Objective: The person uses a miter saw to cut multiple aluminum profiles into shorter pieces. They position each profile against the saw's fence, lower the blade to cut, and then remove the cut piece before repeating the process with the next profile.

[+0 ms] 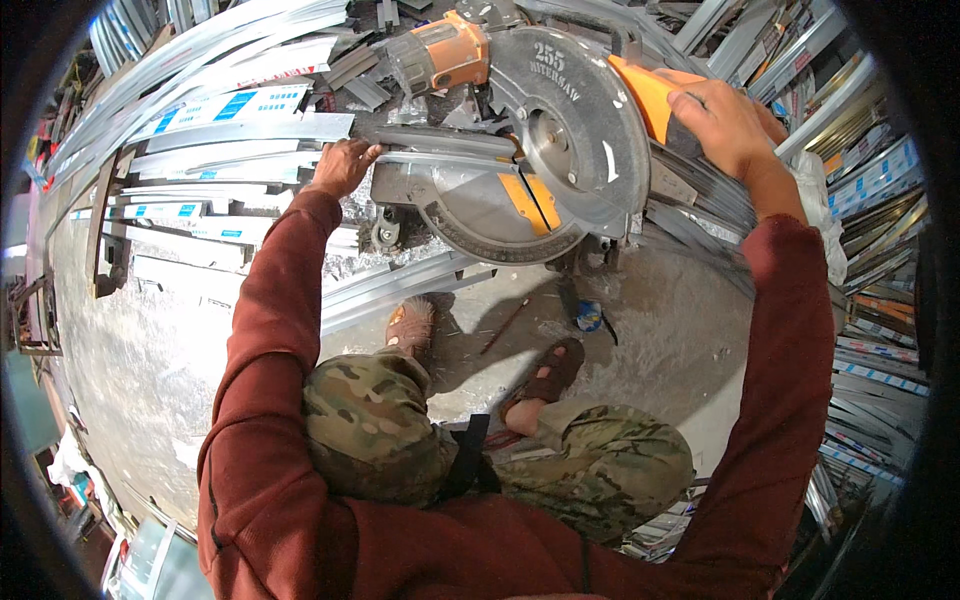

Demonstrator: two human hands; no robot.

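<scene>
A miter saw with a grey blade guard [590, 90] and an orange motor housing [462, 52] stands in front of me. My right hand [728, 122] is wrapped round its orange and black handle [645, 95]. The round base [455, 205] has an orange slotted insert [522, 203] beneath the guard. A silver aluminium profile [445, 160] lies across the base along the fence. My left hand [343, 166] is closed on the profile at the left side of the base; its fingertips are partly hidden. The guard hides much of the blade.
Long silver profiles [210, 130] are spread at the left, some with blue and white film. Further bundles [875, 180] are stacked at the right. Loose profiles [400, 283] lie on the floor before the saw, near my sandals [545, 380]. A blue roll [589, 317] sits close by.
</scene>
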